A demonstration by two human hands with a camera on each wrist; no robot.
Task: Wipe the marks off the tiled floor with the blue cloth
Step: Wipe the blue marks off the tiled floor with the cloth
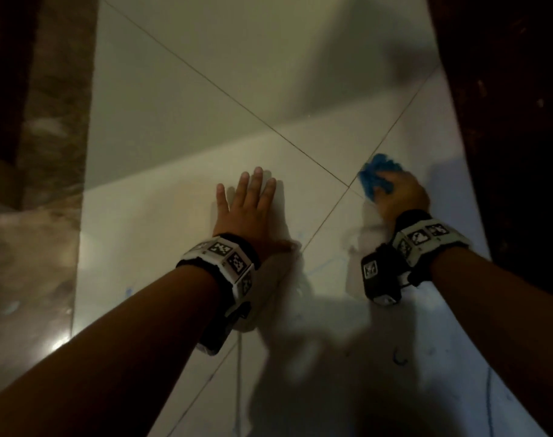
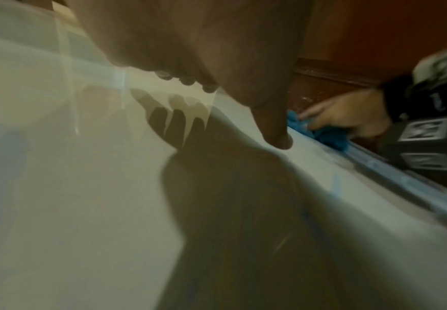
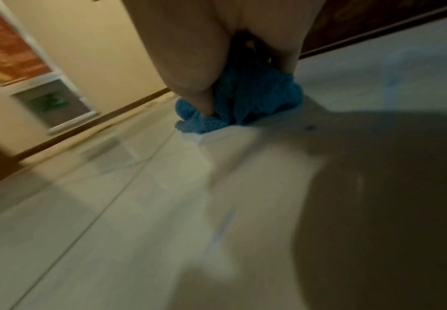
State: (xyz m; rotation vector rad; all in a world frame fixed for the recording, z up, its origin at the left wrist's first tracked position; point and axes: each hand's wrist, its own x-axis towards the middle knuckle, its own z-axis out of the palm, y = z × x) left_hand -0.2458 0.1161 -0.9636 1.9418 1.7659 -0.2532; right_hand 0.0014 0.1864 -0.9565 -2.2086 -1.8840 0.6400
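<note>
pressing down on the floor (image 1: 161, 190), the cloth (image 1: 376, 178) is bunched under the curled fingers of the right hand (image 1: 401, 197) just past the grout cross, while the left hand (image 1: 246, 209) is laid flat, fingers spread, beside it, apparently for support.

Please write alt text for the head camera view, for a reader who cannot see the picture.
A person's right hand presses a bunched blue cloth onto a pale tiled floor, while the left hand lies flat beside it with straight fingers. Faint blue marks show on the tiles nearer the person.
</note>
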